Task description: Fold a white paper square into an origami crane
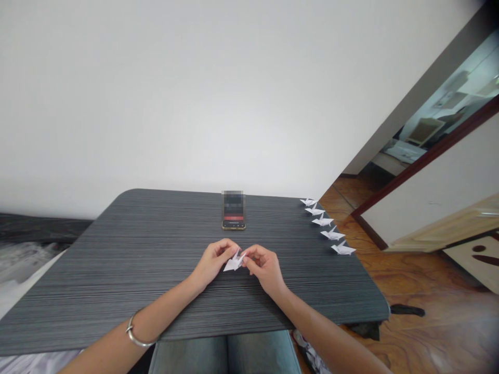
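Note:
A small white origami crane is held between both hands above the middle of the dark table. My left hand pinches its upper left part between thumb and fingers. From the other side, my right hand grips its right end with thumb and forefinger. Both hands are closed, and the fingertips partly hide the folded paper. Beyond the hands a phone rests on the table, its upper part blurred out.
Several finished-looking white paper cranes stand in a row along the table's right edge. A white wall borders the table's far side. Wooden floor lies to the right, with a doorway beyond. My knees are under the near edge.

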Tool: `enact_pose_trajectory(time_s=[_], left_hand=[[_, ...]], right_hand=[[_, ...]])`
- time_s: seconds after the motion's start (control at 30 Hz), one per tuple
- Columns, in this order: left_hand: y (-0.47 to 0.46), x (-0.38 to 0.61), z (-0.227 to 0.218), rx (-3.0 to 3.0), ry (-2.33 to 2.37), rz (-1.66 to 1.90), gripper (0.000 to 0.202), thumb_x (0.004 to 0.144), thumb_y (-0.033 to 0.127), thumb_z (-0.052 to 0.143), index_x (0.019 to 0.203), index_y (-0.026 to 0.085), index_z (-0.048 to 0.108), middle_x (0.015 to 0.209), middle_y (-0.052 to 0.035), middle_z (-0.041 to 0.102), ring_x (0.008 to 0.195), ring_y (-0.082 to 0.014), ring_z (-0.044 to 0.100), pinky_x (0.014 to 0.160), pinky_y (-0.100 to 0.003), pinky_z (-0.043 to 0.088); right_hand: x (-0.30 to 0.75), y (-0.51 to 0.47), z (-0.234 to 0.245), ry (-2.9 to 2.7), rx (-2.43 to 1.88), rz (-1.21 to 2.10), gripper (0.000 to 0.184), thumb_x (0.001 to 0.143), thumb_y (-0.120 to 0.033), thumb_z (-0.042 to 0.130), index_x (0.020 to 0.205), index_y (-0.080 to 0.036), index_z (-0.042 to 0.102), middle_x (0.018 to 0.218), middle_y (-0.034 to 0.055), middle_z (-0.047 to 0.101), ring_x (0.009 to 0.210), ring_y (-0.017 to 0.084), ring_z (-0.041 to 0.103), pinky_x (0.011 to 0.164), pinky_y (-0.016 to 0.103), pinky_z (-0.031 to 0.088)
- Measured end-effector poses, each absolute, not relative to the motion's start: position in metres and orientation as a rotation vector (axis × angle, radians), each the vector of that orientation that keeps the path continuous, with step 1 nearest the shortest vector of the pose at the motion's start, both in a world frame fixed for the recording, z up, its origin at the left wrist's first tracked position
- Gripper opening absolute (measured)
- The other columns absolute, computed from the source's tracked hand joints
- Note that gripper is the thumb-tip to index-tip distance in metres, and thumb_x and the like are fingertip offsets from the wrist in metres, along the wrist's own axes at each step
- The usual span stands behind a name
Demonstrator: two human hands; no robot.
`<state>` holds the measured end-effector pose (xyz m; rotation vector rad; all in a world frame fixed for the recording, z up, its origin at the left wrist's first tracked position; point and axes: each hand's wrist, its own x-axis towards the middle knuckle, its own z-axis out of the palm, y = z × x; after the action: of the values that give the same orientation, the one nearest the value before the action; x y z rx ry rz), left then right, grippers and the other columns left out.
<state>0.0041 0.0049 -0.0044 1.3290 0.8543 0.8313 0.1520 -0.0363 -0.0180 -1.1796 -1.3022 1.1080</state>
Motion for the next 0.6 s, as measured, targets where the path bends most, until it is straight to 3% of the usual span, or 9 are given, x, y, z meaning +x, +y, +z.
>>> enact_pose_trajectory(time_s=[0.17,0.33,0.6], left_hand=[[0.0053,0.0033,-0.0065,1.283,0.911,0.788,0.039,0.076,0.047,0.045,0.079,0.011,0.059,0.054,0.0013,0.05,0.047,-0.0073,0.043,0.041,-0.017,0.032],[0.0026,0.0055,-0.0082,1.228,0.781,0.653,0.035,0.071,0.044,0.055,0.084,0.012,0.057,0.062,0.0007,0.053,0.05,-0.0076,0.049,0.041,-0.016,0.037],[0.0045,0.0052,-0.0119,1.226,0.756,0.697,0.029,0.067,0.038,0.063,0.074,0.011,0.055,0.056,0.0027,0.052,0.046,-0.0053,0.043,0.042,-0.017,0.039]], right_hand=[[0.1538,-0.0335,-0.0159,-1.209,-1.132,1.131,0.008,0.069,-0.023,0.057,0.074,-0.017,0.058,0.059,-0.0006,0.058,0.052,0.011,0.052,0.038,0.017,0.037],[0.1543,-0.0331,-0.0147,-1.159,-1.108,1.138,0.006,0.069,-0.021,0.058,0.074,-0.017,0.057,0.06,-0.0007,0.059,0.054,0.01,0.052,0.039,0.017,0.037],[0.1537,-0.0318,-0.0181,-1.186,-1.133,1.123,0.009,0.066,-0.021,0.061,0.072,-0.017,0.056,0.061,-0.0007,0.057,0.051,0.009,0.05,0.036,0.016,0.035]])
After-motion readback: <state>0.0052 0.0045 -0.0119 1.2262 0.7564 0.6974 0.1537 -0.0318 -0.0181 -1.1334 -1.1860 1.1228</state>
